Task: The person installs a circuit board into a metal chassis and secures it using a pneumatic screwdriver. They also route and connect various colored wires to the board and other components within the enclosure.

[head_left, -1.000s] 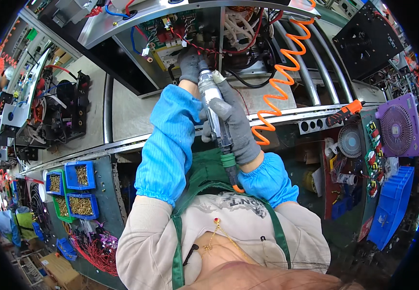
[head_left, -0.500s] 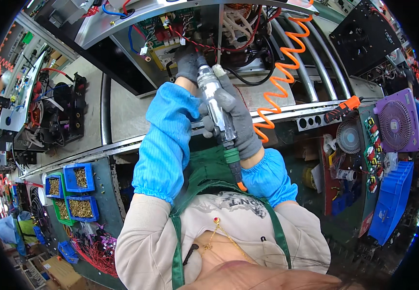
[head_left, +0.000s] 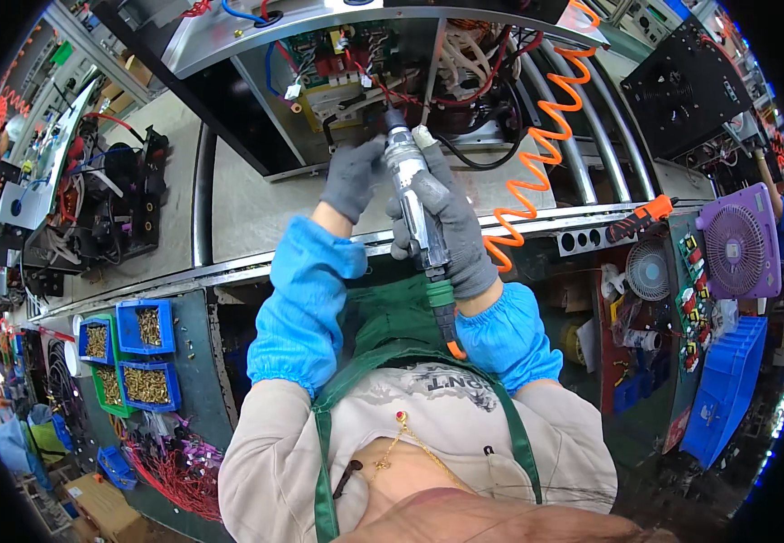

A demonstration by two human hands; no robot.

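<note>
Tool lies wrapped within the gloved right-hand fingers.

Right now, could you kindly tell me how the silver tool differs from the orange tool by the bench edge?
The silver tool has a shiny metal body; the orange tool is orange and black. The silver tool is held in your right grip; the orange tool rests unheld. The silver tool points away from you; the orange tool lies more sideways. Both are elongated.

Dark printed lettering, on beige sweatshirt
</note>
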